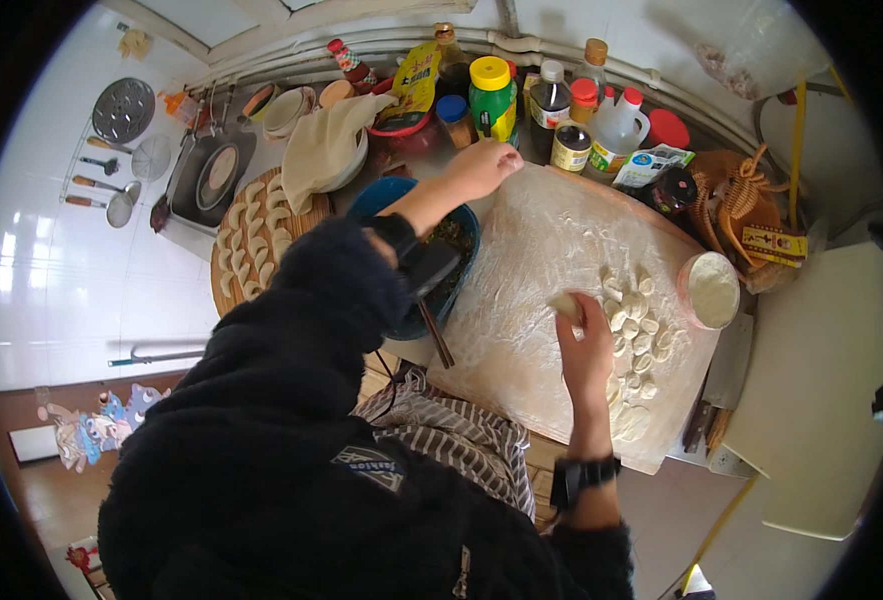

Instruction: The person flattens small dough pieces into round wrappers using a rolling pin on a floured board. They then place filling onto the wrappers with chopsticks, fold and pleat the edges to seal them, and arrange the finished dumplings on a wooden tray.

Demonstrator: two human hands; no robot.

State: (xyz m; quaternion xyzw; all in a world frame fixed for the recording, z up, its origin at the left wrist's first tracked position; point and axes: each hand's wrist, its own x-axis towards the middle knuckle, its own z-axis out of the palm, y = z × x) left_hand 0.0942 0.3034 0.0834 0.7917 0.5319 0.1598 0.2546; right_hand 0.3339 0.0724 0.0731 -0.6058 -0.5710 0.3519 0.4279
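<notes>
My left hand (pixel 490 166) is over the far left edge of a floured wooden board (pixel 516 277), its fingers curled together; whether they hold anything is hidden. Pinched between the thumb and fingers of my right hand (pixel 585 341) is a pale piece of dough (pixel 565 306), above the board's middle. Many small dough pieces (pixel 641 343) lie just right of that hand, with flatter dough rounds (pixel 631 422) nearer me. Under my left forearm stands a blue bowl (pixel 465 225) of chopped green filling, with chopsticks (pixel 435 334) over its rim. Shaped dumplings (pixel 257 244) sit in rows on a round wooden board (pixel 224 289) at left.
A bowl of flour (pixel 713 291) stands on the board's right edge, beside a cleaver (pixel 728 364). Bottles and jars, among them a green jar with a yellow lid (pixel 492 97), line the back. A cloth-covered bowl (pixel 321 146) is behind the dumplings; a sink (pixel 220 176) lies farther left.
</notes>
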